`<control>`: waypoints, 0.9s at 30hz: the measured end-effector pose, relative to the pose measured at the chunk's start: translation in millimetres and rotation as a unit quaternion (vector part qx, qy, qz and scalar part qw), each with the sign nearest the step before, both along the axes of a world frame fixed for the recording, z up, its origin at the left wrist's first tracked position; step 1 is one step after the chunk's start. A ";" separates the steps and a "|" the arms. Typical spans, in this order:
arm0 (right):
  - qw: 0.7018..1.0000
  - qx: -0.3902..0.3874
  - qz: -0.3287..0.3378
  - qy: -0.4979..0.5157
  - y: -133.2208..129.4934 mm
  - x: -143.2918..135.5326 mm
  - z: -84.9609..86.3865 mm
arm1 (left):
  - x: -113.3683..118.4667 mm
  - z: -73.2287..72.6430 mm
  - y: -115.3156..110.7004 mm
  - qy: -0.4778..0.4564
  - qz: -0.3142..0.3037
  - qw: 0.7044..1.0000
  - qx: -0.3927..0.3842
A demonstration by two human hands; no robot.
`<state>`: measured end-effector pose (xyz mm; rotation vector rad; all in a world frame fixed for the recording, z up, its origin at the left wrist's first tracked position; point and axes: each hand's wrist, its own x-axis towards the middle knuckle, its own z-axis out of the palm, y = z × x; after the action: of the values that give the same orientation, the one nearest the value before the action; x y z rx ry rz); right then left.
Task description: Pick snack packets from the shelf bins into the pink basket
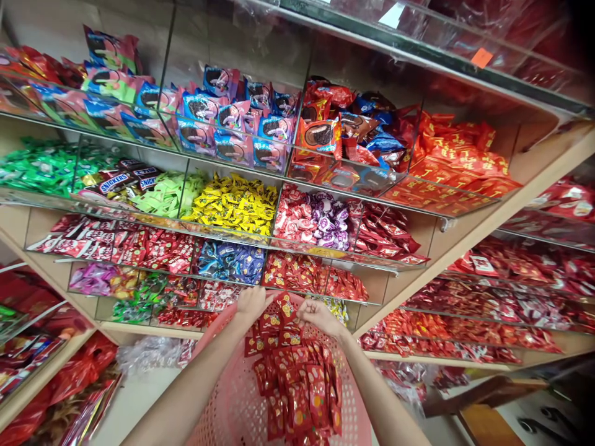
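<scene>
A pink perforated plastic basket [216, 396] stands below me, with many shiny red candy packets [300, 390] printed with orange fruit heaped in it. Over its far rim, my left hand [252, 303] is closed, its fingertips pointing right at the edge of the upper packets; what it grips is hidden. My right hand [320, 314] pinches the right edge of a red candy packet [285, 306] between the two hands. Just beyond the hands, a shelf compartment holds matching red packets [295, 272].
Slanted glass-fronted shelves hold sorted sweets: yellow packets [235, 204], blue packets [232, 261], Snickers bars [116, 181] and wrapped cookies [320, 133]. Glass shelf lips project above the hands. More shelves of red packets [488, 297] run along the right. Clear plastic bags [151, 353] lie left of the basket.
</scene>
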<state>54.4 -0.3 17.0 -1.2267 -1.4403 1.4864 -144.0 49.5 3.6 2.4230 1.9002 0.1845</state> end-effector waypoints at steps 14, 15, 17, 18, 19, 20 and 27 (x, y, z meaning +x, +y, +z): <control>0.937 0.070 0.250 -0.233 11.6 -26.1 -19.7 | -0.5 -4.5 2.4 -0.005 0.002 1.000 0.009; 0.925 0.079 0.262 -0.263 15.4 -29.8 -20.9 | -0.7 -4.4 2.2 -0.005 0.002 1.000 0.010; 0.901 0.087 0.268 -0.331 21.6 -35.6 -23.7 | -1.2 -4.2 1.9 -0.004 0.001 1.000 0.012; 0.889 0.091 0.262 -0.365 23.7 -37.5 -25.4 | -1.5 -4.2 1.8 -0.002 -0.001 1.000 0.013; 0.879 0.095 0.253 -0.394 25.2 -38.9 -27.2 | -1.7 -4.1 1.7 -0.002 -0.003 1.000 0.016; 0.871 0.102 0.241 -0.416 26.0 -39.8 -29.1 | -1.8 -4.1 1.7 -0.001 -0.005 1.000 0.020; 0.843 0.199 0.186 -0.465 25.1 -39.5 -43.2 | -0.7 -4.6 1.9 -0.004 0.001 1.000 0.018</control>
<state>14.8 24.7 -26.2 -1.5207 -2.5906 0.6799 -144.7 51.4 -1.1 2.4400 1.9116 0.2298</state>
